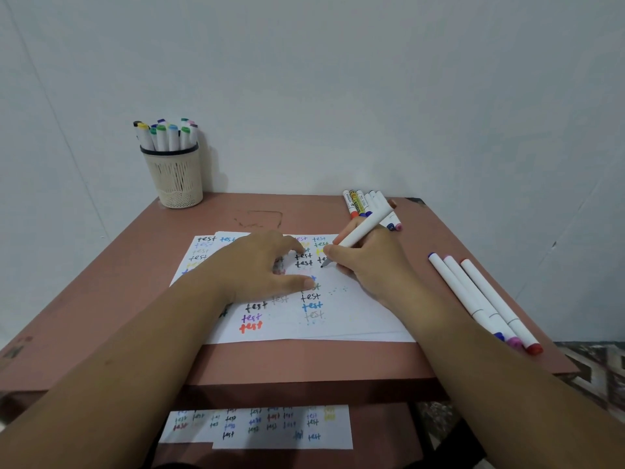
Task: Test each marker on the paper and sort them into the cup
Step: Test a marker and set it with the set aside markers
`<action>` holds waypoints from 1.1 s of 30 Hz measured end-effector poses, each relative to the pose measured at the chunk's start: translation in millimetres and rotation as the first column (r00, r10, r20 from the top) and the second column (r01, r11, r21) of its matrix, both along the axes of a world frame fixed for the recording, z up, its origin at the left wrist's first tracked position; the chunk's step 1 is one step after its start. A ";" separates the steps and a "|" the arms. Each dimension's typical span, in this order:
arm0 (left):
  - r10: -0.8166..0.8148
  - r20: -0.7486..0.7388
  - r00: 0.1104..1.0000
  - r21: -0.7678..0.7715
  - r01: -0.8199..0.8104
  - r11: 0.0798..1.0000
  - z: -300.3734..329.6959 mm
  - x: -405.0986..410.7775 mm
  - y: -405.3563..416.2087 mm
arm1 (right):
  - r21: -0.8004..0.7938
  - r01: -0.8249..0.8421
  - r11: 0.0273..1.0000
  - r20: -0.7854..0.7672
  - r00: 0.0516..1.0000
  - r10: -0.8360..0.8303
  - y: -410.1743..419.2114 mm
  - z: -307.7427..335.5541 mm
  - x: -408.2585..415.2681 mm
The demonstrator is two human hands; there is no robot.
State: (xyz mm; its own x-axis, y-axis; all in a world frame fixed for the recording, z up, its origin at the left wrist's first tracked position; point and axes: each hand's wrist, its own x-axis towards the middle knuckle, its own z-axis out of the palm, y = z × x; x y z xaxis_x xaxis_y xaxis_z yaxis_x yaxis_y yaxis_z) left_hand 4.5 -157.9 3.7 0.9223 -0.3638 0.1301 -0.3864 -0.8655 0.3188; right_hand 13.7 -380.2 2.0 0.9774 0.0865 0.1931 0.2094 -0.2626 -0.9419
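White paper (pixel 351 316) covered with coloured "test" words lies in the middle of the reddish table (pixel 142 265). My right hand (pixel 368 265) grips a white marker (pixel 363 230), its dark tip touching the paper. My left hand (pixel 257 265) rests flat on the sheet with fingers spread. A beige mesh cup (pixel 176 177) at the back left holds several capped markers (pixel 165 133). Three white markers (pixel 480 299) lie side by side at the right. Several more markers (pixel 362 201) lie at the back right, partly behind the held marker.
A grey wall rises right behind the table. Under the tabletop, a lower shelf holds more written-on sheets (pixel 257 428). Patterned floor (pixel 602 367) shows past the table's right edge. A faint pen outline (pixel 260 218) marks the tabletop behind the paper.
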 end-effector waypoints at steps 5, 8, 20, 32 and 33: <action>0.003 0.005 1.000 -0.013 -0.003 1.000 -2.2 0.5 0.8 | -0.007 0.043 0.999 0.008 0.999 -0.043 -3.1 -1.9 3.1; 0.003 0.005 1.000 -0.027 -0.002 1.000 -5.6 3.9 3.7 | -0.026 0.043 0.999 0.020 0.999 -0.043 -2.2 -0.8 2.1; -0.033 0.092 0.995 -0.136 0.045 0.990 -11.2 6.0 6.3 | -0.071 0.100 0.992 0.027 0.995 -0.098 -2.6 -1.1 1.5; 0.033 0.198 0.980 -0.175 0.002 0.985 -7.4 8.1 2.9 | -0.113 0.140 0.984 0.026 0.990 -0.138 -3.2 1.1 -0.6; 0.033 0.200 0.979 -0.153 -0.002 0.988 -6.3 7.3 2.5 | -0.111 0.148 0.983 0.028 0.989 -0.145 -3.3 1.6 -0.9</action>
